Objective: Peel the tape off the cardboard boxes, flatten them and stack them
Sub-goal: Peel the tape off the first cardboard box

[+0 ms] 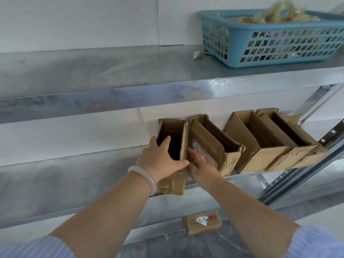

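From the head camera, four open cardboard boxes stand in a row on the middle shelf (74, 175) of a metal rack, their open tops tipped towards you.

The first box (183, 144) sits just below the centre of the picture, at 6 o'clock, with its near end poking past the shelf's front edge. Glossy brown tape (165, 185) is still stuck across that near face. Your left hand (160, 159) grips the box at its near rim, with fingers hooked over the left wall into the dark opening and the thumb lying along the front edge. There is a pale bracelet (147, 175) on that wrist.

Your right hand (202, 164) is slid into the gap at the box's 3 o'clock side, fingers straight and held close together, flat between it and the second box (206, 144), which carries a printed label. It grasps nothing.

The third box (247, 146) and fourth box (297, 151) follow towards 3 o'clock, touching each other.

At 2 o'clock a blue basket (279, 40) of dry husks rests on the top shelf (93, 67). At 5 o'clock, on the shelf below, lies a flat parcel (202, 222) with red writing.
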Demonstrator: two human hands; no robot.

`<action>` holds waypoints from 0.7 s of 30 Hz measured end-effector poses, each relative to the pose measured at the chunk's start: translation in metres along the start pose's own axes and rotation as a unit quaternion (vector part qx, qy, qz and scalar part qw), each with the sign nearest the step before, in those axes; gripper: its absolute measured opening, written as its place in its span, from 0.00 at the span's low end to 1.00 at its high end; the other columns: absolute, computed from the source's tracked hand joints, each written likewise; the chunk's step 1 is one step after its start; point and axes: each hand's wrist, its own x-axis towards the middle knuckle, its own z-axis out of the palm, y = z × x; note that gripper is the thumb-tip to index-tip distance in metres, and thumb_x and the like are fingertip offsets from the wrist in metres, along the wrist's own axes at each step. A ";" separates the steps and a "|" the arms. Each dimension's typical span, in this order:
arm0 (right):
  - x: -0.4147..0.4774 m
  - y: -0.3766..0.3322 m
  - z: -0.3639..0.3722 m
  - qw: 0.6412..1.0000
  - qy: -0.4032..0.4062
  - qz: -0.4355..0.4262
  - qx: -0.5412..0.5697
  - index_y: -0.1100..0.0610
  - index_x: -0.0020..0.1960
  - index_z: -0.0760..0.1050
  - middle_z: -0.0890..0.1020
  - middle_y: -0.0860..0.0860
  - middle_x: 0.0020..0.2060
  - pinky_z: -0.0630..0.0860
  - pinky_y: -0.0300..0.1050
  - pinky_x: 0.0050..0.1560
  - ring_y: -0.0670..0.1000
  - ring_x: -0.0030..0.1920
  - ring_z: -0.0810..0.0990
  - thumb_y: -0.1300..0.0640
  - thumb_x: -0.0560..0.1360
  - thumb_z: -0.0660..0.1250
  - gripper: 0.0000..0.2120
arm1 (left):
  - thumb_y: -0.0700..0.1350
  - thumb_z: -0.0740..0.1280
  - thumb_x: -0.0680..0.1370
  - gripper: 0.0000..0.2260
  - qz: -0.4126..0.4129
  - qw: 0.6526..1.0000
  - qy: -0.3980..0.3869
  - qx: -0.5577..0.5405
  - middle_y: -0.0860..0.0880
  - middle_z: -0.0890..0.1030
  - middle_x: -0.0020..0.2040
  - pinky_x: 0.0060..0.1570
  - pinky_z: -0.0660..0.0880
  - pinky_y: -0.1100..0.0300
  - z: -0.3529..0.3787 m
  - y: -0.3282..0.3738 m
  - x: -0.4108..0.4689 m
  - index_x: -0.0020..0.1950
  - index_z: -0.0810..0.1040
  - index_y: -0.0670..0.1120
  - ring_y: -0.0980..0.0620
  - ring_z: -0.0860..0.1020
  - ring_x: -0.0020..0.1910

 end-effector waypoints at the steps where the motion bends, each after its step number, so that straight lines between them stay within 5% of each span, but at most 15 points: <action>1: 0.004 0.004 -0.003 0.999 0.012 0.002 -0.034 0.37 0.73 0.59 0.69 0.43 0.70 0.66 0.53 0.71 0.52 0.69 0.70 0.47 0.80 0.61 0.24 | 0.76 0.60 0.66 0.44 0.001 1.000 -0.001 0.009 0.51 0.50 0.78 0.61 0.73 0.49 0.002 0.001 0.000 0.76 0.47 0.62 0.40 0.63 0.72; 9: 0.027 0.029 -0.027 0.987 -0.019 0.060 -0.148 0.41 0.77 0.47 0.57 0.46 0.76 0.60 0.54 0.73 0.56 0.75 0.59 0.48 0.80 0.60 0.31 | 0.69 0.62 0.68 0.42 0.001 1.000 -0.014 0.002 0.55 0.48 0.77 0.62 0.72 0.49 0.003 -0.003 -0.004 0.77 0.48 0.60 0.41 0.62 0.72; 14: 0.042 0.022 -0.022 0.973 -0.051 -0.011 -0.225 0.40 0.76 0.52 0.65 0.48 0.71 0.65 0.41 0.65 0.51 0.65 0.69 0.53 0.82 0.55 0.25 | 0.69 0.61 0.66 0.42 0.005 1.000 -0.004 0.005 0.57 0.50 0.76 0.61 0.71 0.50 0.008 -0.007 -0.007 0.77 0.50 0.59 0.42 0.63 0.71; 21: 0.085 0.027 -0.007 0.974 -0.068 -0.017 -0.213 0.43 0.74 0.58 0.75 0.50 0.60 0.70 0.47 0.64 0.51 0.57 0.74 0.51 0.82 0.53 0.21 | 0.71 0.59 0.62 0.45 -0.006 1.000 0.002 -0.002 0.63 0.47 0.76 0.64 0.70 0.49 0.011 -0.013 -0.005 0.76 0.48 0.61 0.44 0.63 0.71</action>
